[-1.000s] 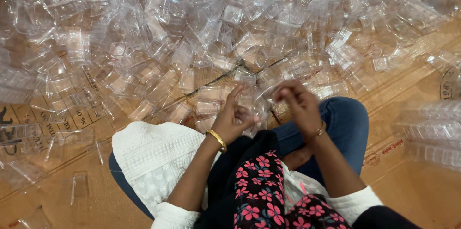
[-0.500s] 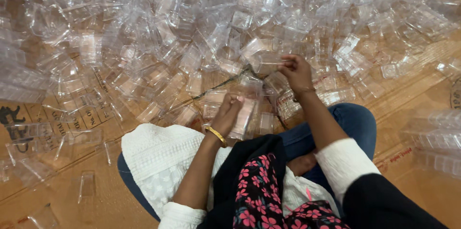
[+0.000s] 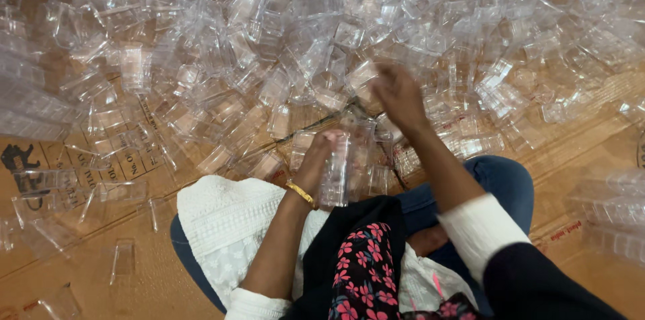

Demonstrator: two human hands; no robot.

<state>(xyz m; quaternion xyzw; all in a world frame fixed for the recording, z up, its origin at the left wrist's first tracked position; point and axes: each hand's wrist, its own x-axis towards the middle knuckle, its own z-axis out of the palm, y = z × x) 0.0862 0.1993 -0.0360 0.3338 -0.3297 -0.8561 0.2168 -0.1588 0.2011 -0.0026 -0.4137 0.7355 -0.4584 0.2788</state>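
My left hand [image 3: 320,159], with a gold bangle at the wrist, grips a stack of clear plastic cups [image 3: 338,171] held upright over my lap. My right hand [image 3: 396,95] reaches forward into the big heap of clear plastic containers [image 3: 282,38]; it is blurred, its fingers down on a piece at the heap's near edge. Whether those fingers have closed on anything does not show.
The heap covers flattened brown cardboard [image 3: 80,253] on the floor. Loose clear pieces [image 3: 121,256] lie at the lower left. Stacked clear containers [image 3: 615,216] stand at the right edge. My knees in blue trousers [image 3: 500,182] and a white garment [image 3: 225,216] fill the foreground.
My right hand has stretched further forward into the heap. My left hand has stayed near my lap, holding the stack of cups upright.
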